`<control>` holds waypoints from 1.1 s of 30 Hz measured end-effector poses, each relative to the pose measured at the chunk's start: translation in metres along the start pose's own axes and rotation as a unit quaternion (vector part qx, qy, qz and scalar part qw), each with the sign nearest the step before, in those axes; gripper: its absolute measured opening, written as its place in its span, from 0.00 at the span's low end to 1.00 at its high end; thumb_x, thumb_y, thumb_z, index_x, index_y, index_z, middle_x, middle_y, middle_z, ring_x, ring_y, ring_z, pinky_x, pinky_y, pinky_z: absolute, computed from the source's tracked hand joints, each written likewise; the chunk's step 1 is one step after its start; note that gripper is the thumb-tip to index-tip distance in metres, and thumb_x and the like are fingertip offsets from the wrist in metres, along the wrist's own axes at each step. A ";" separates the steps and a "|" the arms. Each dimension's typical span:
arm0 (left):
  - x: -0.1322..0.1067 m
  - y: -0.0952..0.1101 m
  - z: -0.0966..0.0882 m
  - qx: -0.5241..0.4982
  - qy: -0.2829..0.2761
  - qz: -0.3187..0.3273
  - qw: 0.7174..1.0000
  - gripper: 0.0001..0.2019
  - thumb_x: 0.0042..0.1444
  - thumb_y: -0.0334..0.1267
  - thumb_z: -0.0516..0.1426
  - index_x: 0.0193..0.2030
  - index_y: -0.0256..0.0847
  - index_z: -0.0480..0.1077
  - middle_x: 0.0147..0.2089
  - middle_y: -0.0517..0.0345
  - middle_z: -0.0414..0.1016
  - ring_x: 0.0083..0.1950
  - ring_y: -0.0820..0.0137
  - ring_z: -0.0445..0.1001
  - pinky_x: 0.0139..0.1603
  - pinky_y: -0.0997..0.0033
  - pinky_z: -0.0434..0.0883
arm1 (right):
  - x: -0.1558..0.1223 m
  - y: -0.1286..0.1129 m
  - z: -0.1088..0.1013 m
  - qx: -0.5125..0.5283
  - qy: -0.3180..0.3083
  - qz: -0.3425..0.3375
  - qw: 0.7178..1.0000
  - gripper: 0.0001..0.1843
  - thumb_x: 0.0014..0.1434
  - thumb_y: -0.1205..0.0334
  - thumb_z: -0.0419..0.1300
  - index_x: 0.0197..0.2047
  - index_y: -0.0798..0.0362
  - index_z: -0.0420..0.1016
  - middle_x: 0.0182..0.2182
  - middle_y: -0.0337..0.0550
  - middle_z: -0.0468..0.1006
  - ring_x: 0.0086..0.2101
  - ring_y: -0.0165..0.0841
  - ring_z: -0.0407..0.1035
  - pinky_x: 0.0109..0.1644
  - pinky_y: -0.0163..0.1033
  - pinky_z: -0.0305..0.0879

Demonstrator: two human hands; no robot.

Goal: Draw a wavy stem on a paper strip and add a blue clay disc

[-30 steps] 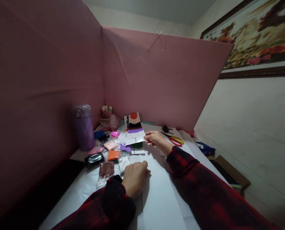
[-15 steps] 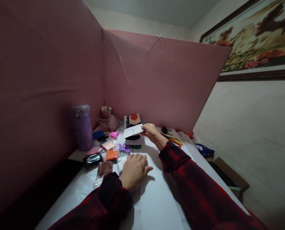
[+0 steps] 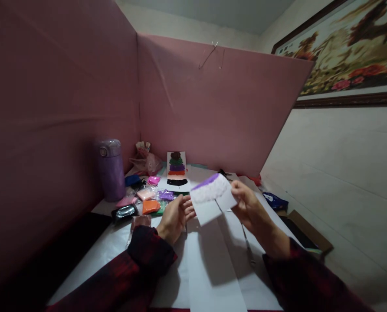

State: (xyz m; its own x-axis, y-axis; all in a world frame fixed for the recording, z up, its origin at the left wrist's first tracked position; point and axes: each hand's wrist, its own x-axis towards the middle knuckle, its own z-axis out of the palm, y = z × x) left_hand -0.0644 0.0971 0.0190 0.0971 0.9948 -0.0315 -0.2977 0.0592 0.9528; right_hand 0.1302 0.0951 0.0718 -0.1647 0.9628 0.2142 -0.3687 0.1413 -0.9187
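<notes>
A white card [image 3: 206, 214], tilted in the air over the table, carries a bumpy white band and a purple strip along its top edge. Its right edge is pinched in my right hand [image 3: 245, 203]. Close by the card's left edge is my left hand [image 3: 174, 219], its fingers stretched out; whether they touch the card I cannot tell. Behind stands another card [image 3: 170, 187] with brown, green, purple, orange, peach and black bands. A long white paper strip [image 3: 209, 277] lies beneath the held card.
Small packets, among them an orange packet [image 3: 150, 206] and a purple packet [image 3: 166, 195], lie left of my left hand. A purple bottle [image 3: 110, 173] stands by the pink partition [image 3: 193, 108]. A thin tool [image 3: 248, 249] rests on the right.
My right hand has brought a card back from the far cards and turned its coloured side into view. My left hand has lifted from the table toward it.
</notes>
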 end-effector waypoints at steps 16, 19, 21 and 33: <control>-0.012 0.013 -0.004 -0.163 -0.093 -0.058 0.981 0.13 0.55 0.31 0.61 0.48 0.35 0.74 0.48 0.48 0.78 0.44 0.68 0.76 0.42 0.75 0.72 | -0.046 0.028 -0.021 -0.171 -0.230 0.089 0.954 0.20 0.44 0.68 0.60 0.43 0.53 0.79 0.39 0.44 0.80 0.41 0.38 0.72 0.53 0.46 0.64; -0.013 0.015 -0.004 -0.175 -0.085 -0.053 0.979 0.16 0.52 0.26 0.61 0.49 0.36 0.73 0.45 0.52 0.79 0.41 0.72 0.77 0.41 0.78 0.71 | -0.050 0.022 -0.014 -0.138 -0.274 0.138 0.942 0.20 0.48 0.64 0.63 0.47 0.54 0.78 0.43 0.47 0.80 0.46 0.40 0.72 0.57 0.48 0.61; -0.014 0.018 -0.003 -0.182 -0.087 -0.048 0.978 0.18 0.51 0.24 0.61 0.50 0.36 0.73 0.46 0.52 0.79 0.44 0.72 0.76 0.44 0.77 0.71 | -0.052 0.020 -0.011 -0.074 -0.257 0.151 0.952 0.20 0.56 0.57 0.61 0.52 0.53 0.76 0.48 0.50 0.78 0.50 0.40 0.70 0.58 0.47 0.60; -0.027 0.023 0.007 -0.096 -0.154 -0.078 0.980 0.20 0.49 0.30 0.65 0.51 0.37 0.74 0.49 0.47 0.78 0.48 0.64 0.75 0.49 0.69 0.68 | -0.023 0.023 -0.031 0.086 0.033 -0.017 0.996 0.13 0.55 0.57 0.63 0.45 0.47 0.76 0.48 0.42 0.79 0.51 0.41 0.69 0.54 0.48 0.66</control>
State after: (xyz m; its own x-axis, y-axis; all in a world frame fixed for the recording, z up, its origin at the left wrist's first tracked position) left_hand -0.0669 0.0710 0.0439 0.4293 0.9018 -0.0504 -0.4271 0.2519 0.8684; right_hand 0.1540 0.0835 0.0355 -0.0906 0.9720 0.2170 -0.5261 0.1383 -0.8391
